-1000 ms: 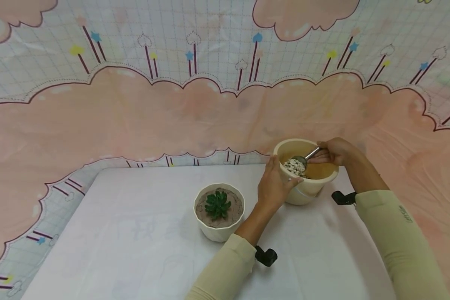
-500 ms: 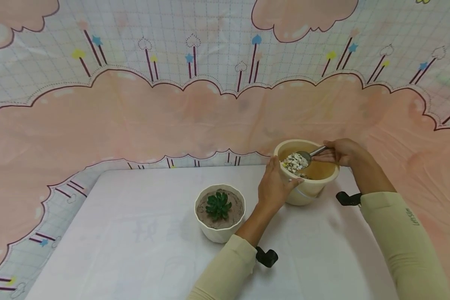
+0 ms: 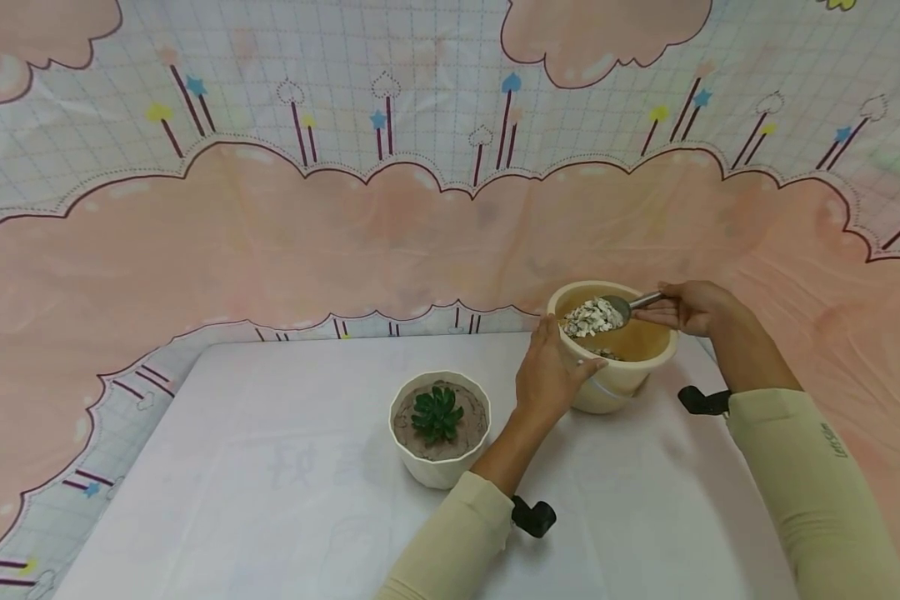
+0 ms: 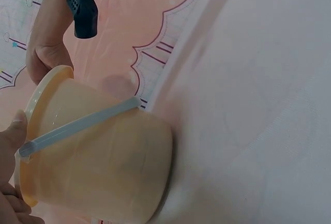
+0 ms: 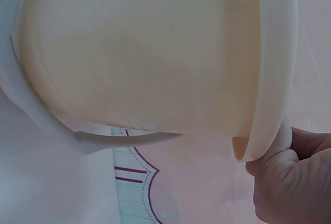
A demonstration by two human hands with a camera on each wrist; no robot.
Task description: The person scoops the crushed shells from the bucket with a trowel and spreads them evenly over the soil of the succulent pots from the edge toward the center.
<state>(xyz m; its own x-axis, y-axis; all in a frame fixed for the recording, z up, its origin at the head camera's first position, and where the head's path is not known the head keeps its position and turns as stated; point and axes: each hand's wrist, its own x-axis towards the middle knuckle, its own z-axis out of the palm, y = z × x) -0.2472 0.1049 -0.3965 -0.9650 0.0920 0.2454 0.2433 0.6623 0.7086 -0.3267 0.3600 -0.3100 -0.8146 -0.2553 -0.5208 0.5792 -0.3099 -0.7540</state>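
Observation:
A cream plastic bucket [image 3: 607, 393] stands at the back right of the table, its pale carrying handle [image 4: 85, 124] hanging down its side. My left hand [image 3: 546, 375] grips the bucket's near-left rim, thumb and fingers on either side of it. In the head view my right hand [image 3: 693, 308] holds a metal scoop [image 3: 621, 307] by its handle, over the bucket's mouth. Pale, flaky chips [image 3: 592, 318] are heaped on the scoop. Further chips show low inside the bucket; the rest of its inside is hidden. In the right wrist view the scoop is out of sight behind the rim.
Left of the bucket stands a white faceted pot [image 3: 438, 475] with a green succulent [image 3: 437, 414] in grey-brown soil, close to my left forearm. A white cloth covers the table [image 3: 270, 467]. A patterned pink curtain [image 3: 390, 242] hangs right behind it.
My right hand has moved a little to the right, and the scoop has risen inside the bucket with the chips on it. My left hand keeps its grip on the rim.

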